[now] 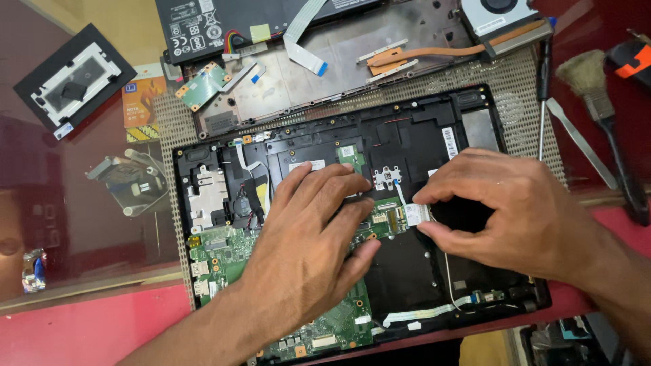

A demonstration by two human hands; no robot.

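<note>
A single head-mounted camera looked steeply down from above the person, close to the work. The opened laptop base (352, 224) filled the middle of the frame, with both forearms entering from the bottom edge. The red surface (88, 325) extended to the left and right frame edges.

The left hand (305, 251) hid much of the green motherboard (224, 261); at twelve o'clock, the battery (224, 24) and fan (498, 17) were cut off.
</note>
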